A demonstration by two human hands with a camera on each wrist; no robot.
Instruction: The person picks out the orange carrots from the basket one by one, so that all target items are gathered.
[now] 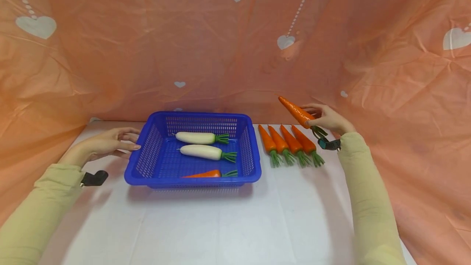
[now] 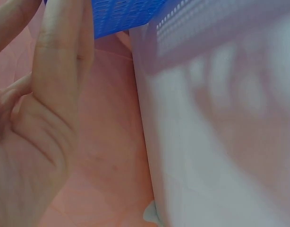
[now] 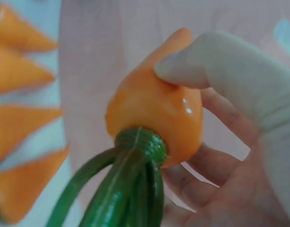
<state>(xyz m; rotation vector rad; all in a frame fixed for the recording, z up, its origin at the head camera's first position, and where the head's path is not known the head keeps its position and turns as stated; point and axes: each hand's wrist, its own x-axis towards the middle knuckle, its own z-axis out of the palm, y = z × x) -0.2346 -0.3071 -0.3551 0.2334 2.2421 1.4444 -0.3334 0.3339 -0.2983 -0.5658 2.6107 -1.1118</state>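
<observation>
In the head view my right hand [image 1: 326,118] holds an orange carrot [image 1: 294,109] up above the table, its tip pointing to the upper left. The right wrist view shows the thumb and fingers pinching that carrot [image 3: 149,104] near its green stems. My left hand [image 1: 110,143] is beside the left rim of a blue plastic basket [image 1: 193,182], its fingers loosely bent; whether the fingertips touch the rim I cannot tell. Inside the basket lie two white radishes [image 1: 195,138] with green tops. One carrot [image 1: 207,174] lies near the basket's front wall, partly hidden by the rim.
To the right of the basket, several carrots [image 1: 283,140] lie side by side on the white table [image 1: 220,224], their green tops toward the front. A peach-coloured curtain [image 1: 206,52] with white hearts hangs behind the table and along both sides.
</observation>
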